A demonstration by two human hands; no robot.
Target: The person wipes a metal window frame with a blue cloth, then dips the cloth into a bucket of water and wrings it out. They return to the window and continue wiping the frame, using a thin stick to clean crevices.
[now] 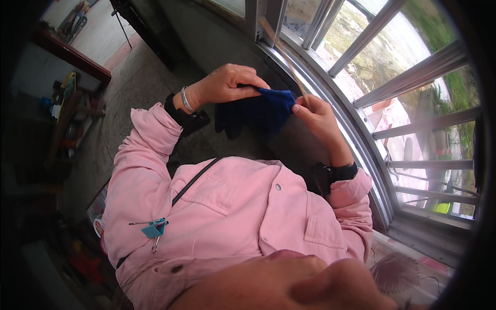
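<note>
A dark blue knitted fabric piece point(277, 101) hangs between my two hands, in front of my chest. My left hand point(232, 83) pinches its upper edge between thumb and fingers. At the fabric's right corner, the thumb and fingertips of my right hand point(317, 116) are closed on it. A thin light-brown stick point(288, 62) slants up from the right hand's fingers towards the window frame; blur hides its exact kind. The lower part of the fabric is in shadow, with a lobed edge. Black bands circle both wrists, and the left one also has a silver bangle point(186, 100).
A window with metal bars point(364, 93) stands close on my right. Cluttered shelves or boxes with tools point(71, 116) lie at the left. Beyond a doorway a motorcycle point(75, 23) is parked. A teal clip with safety pins point(155, 228) hangs on my pink jacket.
</note>
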